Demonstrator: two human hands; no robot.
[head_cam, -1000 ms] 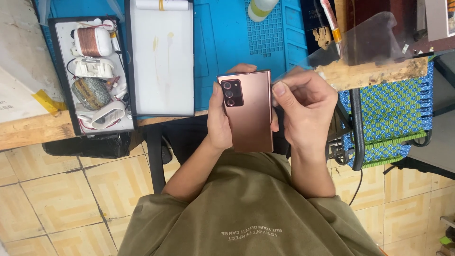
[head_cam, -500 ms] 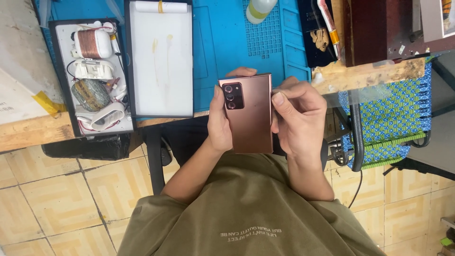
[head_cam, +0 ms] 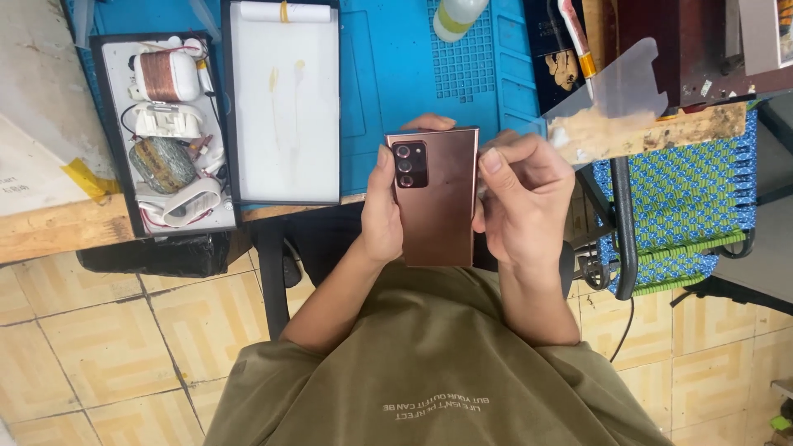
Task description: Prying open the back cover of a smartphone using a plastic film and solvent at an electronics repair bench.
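Observation:
A bronze smartphone [head_cam: 436,198] is held back side up over my lap, its triple camera block at the upper left. My left hand [head_cam: 378,216] grips its left edge, thumb along the side and fingertips showing past the top. My right hand [head_cam: 522,206] is curled against the right edge, thumb pressed on the upper right side. The phone's screen side is hidden.
A blue work mat [head_cam: 396,74] covers the wooden bench [head_cam: 49,231]. On it lie a white tray [head_cam: 285,107], a black box of coils and parts [head_cam: 165,132] and a white bottle [head_cam: 456,18]. A clear film piece [head_cam: 615,83] sits at the right. A blue woven chair [head_cam: 669,206] stands beside me.
The phone and both hands stay almost where they were. My right thumb has shifted slightly along the phone's right edge.

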